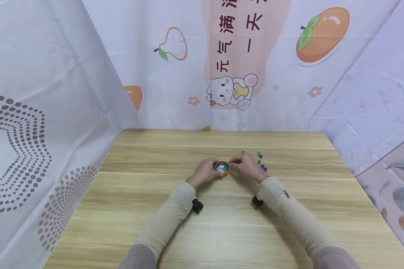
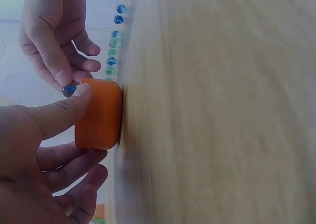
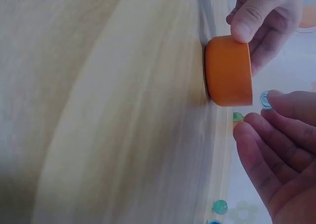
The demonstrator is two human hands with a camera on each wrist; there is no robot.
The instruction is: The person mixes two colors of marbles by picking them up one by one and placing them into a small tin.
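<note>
On the wooden table stands a small orange bowl (image 2: 101,116) with a shiny silver inside, upright. My left hand (image 1: 206,171) grips it from the left, thumb on the near side at the rim and fingers round the far side. Just right of the rim, my right hand (image 1: 245,166) pinches a blue glass marble (image 2: 69,90) between thumb and fingertip, above table height. In the right wrist view that marble (image 3: 265,100) shows at the fingertips beside the bowl's opening. Part of the bowl's inside shows in the head view, with something greenish at its right side.
Several blue and green marbles (image 1: 263,166) lie loose on the table, beyond and to the right of my right hand. Behind the table's far edge hangs a printed white curtain (image 1: 175,82). A black wrist camera (image 1: 197,205) sits under the left sleeve.
</note>
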